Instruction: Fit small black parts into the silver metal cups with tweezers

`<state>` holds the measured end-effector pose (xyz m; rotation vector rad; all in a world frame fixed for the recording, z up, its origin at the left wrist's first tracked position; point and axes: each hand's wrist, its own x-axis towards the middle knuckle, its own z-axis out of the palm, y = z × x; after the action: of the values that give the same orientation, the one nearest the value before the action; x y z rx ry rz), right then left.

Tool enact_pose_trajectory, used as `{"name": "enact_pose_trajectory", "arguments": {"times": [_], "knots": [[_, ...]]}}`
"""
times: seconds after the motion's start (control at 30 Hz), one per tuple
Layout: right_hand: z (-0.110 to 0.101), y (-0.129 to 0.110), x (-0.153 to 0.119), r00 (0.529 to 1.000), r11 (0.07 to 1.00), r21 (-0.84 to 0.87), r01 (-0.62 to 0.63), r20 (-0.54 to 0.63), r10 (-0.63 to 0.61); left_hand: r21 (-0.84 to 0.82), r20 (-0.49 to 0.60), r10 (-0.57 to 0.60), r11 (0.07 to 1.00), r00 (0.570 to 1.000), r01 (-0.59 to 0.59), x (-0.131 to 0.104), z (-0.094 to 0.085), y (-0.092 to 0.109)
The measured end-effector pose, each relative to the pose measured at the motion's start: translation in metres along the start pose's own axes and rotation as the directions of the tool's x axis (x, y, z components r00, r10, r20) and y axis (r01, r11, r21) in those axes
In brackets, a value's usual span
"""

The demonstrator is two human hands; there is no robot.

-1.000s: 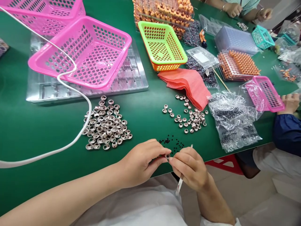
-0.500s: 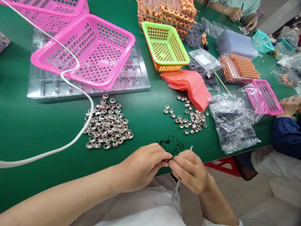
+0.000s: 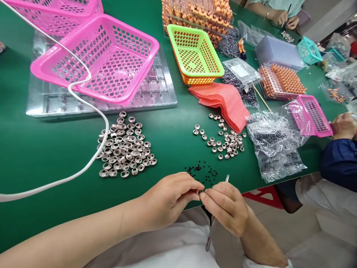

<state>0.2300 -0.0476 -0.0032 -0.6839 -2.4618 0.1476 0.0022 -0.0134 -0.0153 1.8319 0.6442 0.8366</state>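
My left hand (image 3: 171, 199) pinches a small metal ring-shaped part (image 3: 199, 192) between thumb and fingertips; most of it is hidden. Against that same part press the fingertips of my right hand (image 3: 227, 206), which is closed around a pair of tweezers (image 3: 211, 232). The tweezers' tips stick up above the knuckles and the back end hangs below the palm. Just beyond both hands lie tiny black pieces (image 3: 206, 172), scattered on the green table (image 3: 173, 149). Farther off are a loose group of small metal rings (image 3: 231, 143) and, to the left, a bigger heap of metal rings (image 3: 125, 147).
A white cable (image 3: 92, 160) crosses the left side. A pink basket (image 3: 119, 70) rests on a metallic tray (image 3: 164, 85). Behind are a green basket (image 3: 195, 56), red cloths (image 3: 223, 102) and plastic bags (image 3: 273, 149). Another person's hand (image 3: 344, 125) is at the right.
My hands stay together at the small part, with the right hand slightly lower and the tweezers tilted a little differently. The view has shifted slightly.
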Motion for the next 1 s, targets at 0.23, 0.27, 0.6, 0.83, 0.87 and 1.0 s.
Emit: {"name": "enact_pose_trajectory", "arguments": {"times": [0.23,0.27,0.6,0.83,0.87,1.0], "knots": [[0.006,-0.001,-0.006,0.998,0.999,-0.003,-0.046,-0.041,0.046,-0.048,0.010,-0.063,0.997,0.998,0.064,-0.001,-0.001,-0.001],[0.007,0.000,-0.006,0.998,0.999,0.007,-0.047,-0.039,0.047,-0.048,0.013,-0.061,0.997,0.998,0.061,-0.001,-0.001,-0.001],[0.004,0.003,0.001,1.000,0.997,0.075,-0.009,0.026,0.008,0.007,0.062,-0.012,1.000,0.998,0.012,-0.001,-0.001,0.000],[0.001,0.002,0.004,0.999,0.998,0.059,0.005,0.046,-0.007,0.020,0.055,0.006,1.000,0.998,-0.007,-0.003,0.000,-0.002],[0.000,0.002,0.004,0.999,0.998,0.058,0.001,0.054,-0.004,0.023,0.054,0.010,1.000,0.999,-0.011,-0.003,0.000,-0.002],[-0.001,0.002,0.005,0.998,0.998,0.066,-0.003,0.065,-0.002,0.026,0.040,0.022,0.999,0.999,-0.023,-0.003,0.001,0.000]]}}
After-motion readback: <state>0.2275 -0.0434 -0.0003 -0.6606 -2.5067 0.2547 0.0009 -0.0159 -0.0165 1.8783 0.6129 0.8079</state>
